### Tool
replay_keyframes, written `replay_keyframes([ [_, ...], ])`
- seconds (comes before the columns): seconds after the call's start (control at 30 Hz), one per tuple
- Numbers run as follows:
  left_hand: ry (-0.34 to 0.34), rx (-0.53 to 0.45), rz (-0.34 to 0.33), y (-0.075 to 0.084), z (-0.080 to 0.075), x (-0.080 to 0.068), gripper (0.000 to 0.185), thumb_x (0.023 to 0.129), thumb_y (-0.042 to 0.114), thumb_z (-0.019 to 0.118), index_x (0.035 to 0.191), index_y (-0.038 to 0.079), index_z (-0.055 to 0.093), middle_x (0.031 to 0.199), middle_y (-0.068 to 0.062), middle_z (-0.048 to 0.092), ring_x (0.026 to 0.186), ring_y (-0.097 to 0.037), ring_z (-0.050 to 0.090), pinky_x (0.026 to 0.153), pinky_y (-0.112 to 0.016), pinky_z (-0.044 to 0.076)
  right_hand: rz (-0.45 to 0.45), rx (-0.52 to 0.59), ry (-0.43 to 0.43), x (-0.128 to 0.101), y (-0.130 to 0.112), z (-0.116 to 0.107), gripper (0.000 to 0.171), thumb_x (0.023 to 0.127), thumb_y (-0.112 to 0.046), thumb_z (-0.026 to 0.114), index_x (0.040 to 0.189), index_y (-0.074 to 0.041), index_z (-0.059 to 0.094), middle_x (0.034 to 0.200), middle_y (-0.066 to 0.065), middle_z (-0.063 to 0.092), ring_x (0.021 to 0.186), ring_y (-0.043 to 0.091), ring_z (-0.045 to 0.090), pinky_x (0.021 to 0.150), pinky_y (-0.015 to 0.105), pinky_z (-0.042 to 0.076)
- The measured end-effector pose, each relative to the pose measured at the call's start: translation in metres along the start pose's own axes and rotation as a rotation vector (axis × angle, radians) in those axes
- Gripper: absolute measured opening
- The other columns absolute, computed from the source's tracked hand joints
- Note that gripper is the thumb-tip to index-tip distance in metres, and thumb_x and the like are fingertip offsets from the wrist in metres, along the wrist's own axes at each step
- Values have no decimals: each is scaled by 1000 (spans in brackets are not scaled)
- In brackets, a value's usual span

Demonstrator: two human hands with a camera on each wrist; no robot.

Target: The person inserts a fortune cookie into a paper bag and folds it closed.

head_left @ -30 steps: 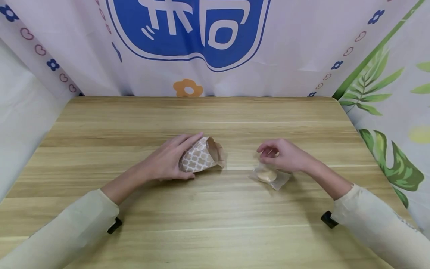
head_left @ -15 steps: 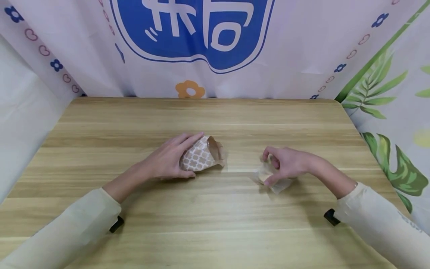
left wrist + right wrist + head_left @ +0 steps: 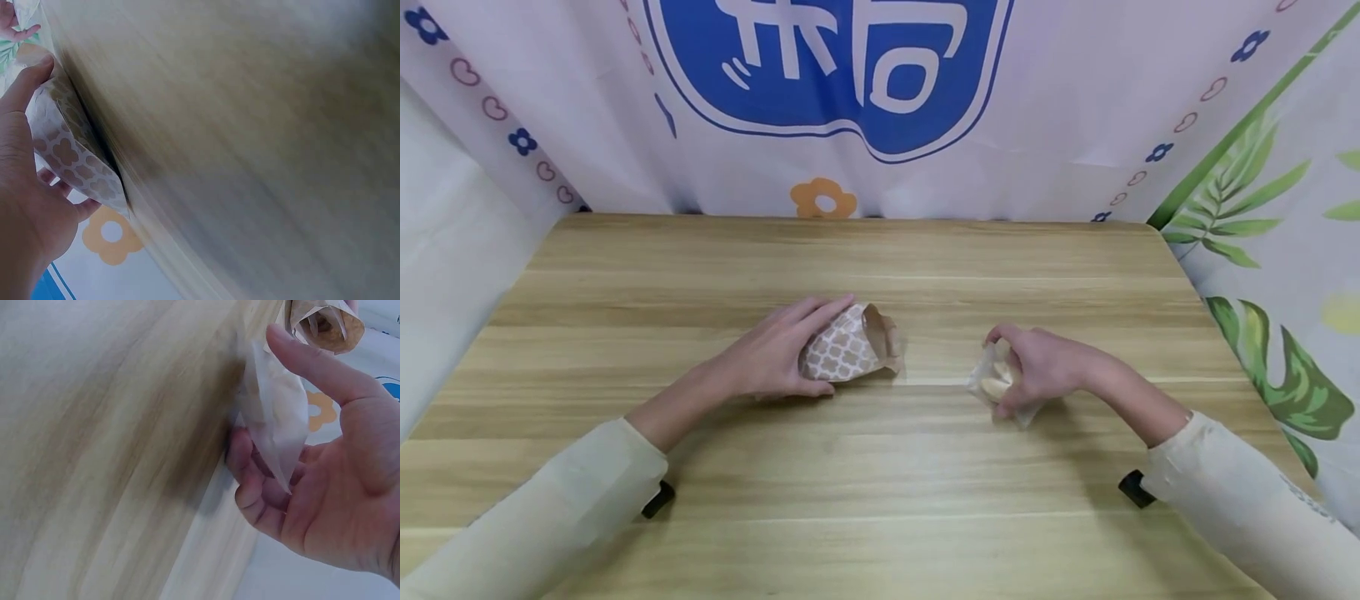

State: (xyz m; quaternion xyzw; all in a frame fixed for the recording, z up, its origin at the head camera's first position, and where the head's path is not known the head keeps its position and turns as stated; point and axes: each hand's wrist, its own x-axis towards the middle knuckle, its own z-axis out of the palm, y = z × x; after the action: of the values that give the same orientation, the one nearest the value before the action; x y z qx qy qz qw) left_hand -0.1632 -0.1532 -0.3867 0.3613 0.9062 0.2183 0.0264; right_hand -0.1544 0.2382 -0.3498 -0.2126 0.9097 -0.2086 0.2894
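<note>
Evidently, the right grip (image 3: pixel 1041 367) pinches the packet (image 3: pixel 996 386) (likely light, slippery; hold edgewise); the left grip (image 3: pixel 781 354) clasps the bag (image 3: pixel 842 348).

Bright, evenly lit head view, soft shadows on table (image 3: pixel 880 467), dimmer, blurry wrist views

**A cloth-walled booth around a table**

This looks like a small screened-off workspace; what kind of building holds it cannot be told. A wood-grain table (image 3: pixel 880 517) takes up most of the head view. Behind it hangs a creased pale cloth (image 3: pixel 1045 167) printed with a blue emblem (image 3: pixel 820 104) and an orange flower (image 3: pixel 807 198). A leaf-print sheet (image 3: pixel 1300 292) lines the right side, a plain white sheet (image 3: pixel 460 250) the left.
</note>
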Motion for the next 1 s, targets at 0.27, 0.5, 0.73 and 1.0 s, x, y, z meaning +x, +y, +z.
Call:
replay_keyframes([
  [0.27,-5,2,3,0,0,0,119,73,48,92,166,18,24,150,-15,48,134,-39,49,112,-65,38,-53,59,112,6,2,-1,79,73,-26,94,131,6,52,91,10,62,76,20,58,66,33,51],
  [0.5,-3,0,8,0,0,0,120,72,47,92,166,18,24,152,-15,47,135,-40,49,114,-64,36,-115,59,225,13,2,0,54,72,-22,93,113,3,68,97,8,69,86,21,61,76,34,52],
  [0.73,-2,2,12,0,-1,0,119,73,48,92,166,19,23,153,-15,46,136,-40,48,113,-65,36,-153,110,271,16,3,2,49,72,-19,93,114,-5,71,98,6,70,92,25,61,82,38,47],
  [1.0,-6,12,25,-1,0,1,122,70,50,93,166,16,25,152,-16,46,134,-39,48,112,-65,37,-180,167,269,20,2,5,46,77,-17,92,114,-3,71,105,10,72,98,27,64,89,44,49],
])
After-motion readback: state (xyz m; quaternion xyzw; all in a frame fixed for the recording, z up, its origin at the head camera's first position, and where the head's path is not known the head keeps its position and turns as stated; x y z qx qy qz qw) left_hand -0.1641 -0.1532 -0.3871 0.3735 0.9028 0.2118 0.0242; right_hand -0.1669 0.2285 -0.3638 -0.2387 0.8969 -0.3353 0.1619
